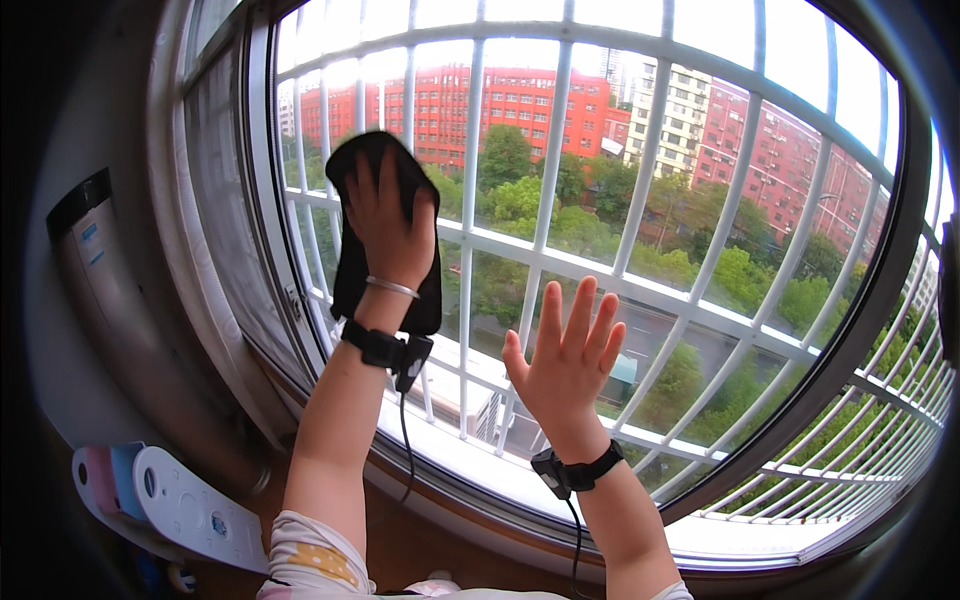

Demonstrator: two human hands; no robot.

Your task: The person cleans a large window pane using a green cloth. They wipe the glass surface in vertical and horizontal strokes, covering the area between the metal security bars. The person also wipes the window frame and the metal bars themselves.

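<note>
My left hand (390, 221) lies spread over a black cloth (386, 307) at the upper left of the window pane, pressing it flat; the fingers are not curled round it. The cloth hangs down past the wrist. My right hand (566, 360) is raised with fingers apart, palm towards the glass window (592, 300), and holds nothing. Whether it touches the glass I cannot tell. Both wrists wear a black strap with a small device and a cable; a silver bangle circles the left wrist.
White metal bars (547, 172) stand outside the glass. A dark window frame (840, 360) curves round the right side. At the left are a curtain (169, 247), a tall metallic appliance (127, 300) and a white plastic panel (199, 502). The windowsill (720, 536) runs below.
</note>
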